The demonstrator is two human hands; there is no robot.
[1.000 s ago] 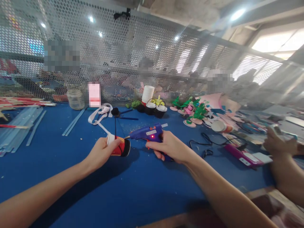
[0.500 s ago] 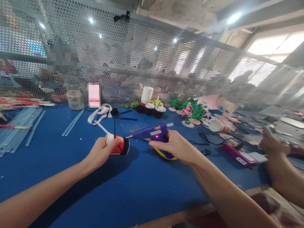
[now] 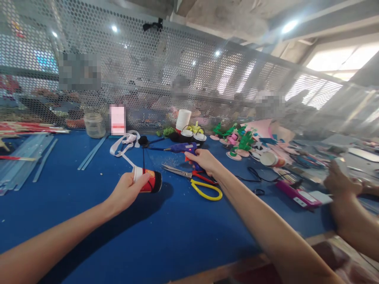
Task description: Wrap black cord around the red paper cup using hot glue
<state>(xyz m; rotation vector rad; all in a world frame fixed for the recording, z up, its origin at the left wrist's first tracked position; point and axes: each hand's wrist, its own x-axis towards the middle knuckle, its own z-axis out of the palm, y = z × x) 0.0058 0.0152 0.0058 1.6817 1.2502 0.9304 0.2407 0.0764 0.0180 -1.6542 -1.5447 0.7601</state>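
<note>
My left hand (image 3: pixel 126 191) is closed around a paper cup (image 3: pixel 151 182), red and white with black at its base end. The cup lies on its side in the grip, base pointing right, and black yarn runs from it up to a black ball of yarn (image 3: pixel 143 141). Farther up the table, my right hand (image 3: pixel 203 161) grips a blue hot glue gun (image 3: pixel 183 147), its nozzle pointing left and a small red light lit. Below the glue gun lies a pair of scissors (image 3: pixel 207 191) with red and yellow handles, blades partly apart.
White ribbon (image 3: pixel 118 148) curls beside a glass jar (image 3: pixel 94 125). Clear strips (image 3: pixel 25 161) lie at the left. Stacked white cups (image 3: pixel 182 119) and small black-and-white buckets (image 3: pixel 199 138) stand behind. Green and pink craft pieces (image 3: pixel 244 142), a purple box (image 3: pixel 297 194) and another person's hand (image 3: pixel 340 177) are on the right.
My right hand has carried the glue gun away from the cup, back toward the buckets, uncovering the scissors. My left hand and the cup have stayed nearly still.
</note>
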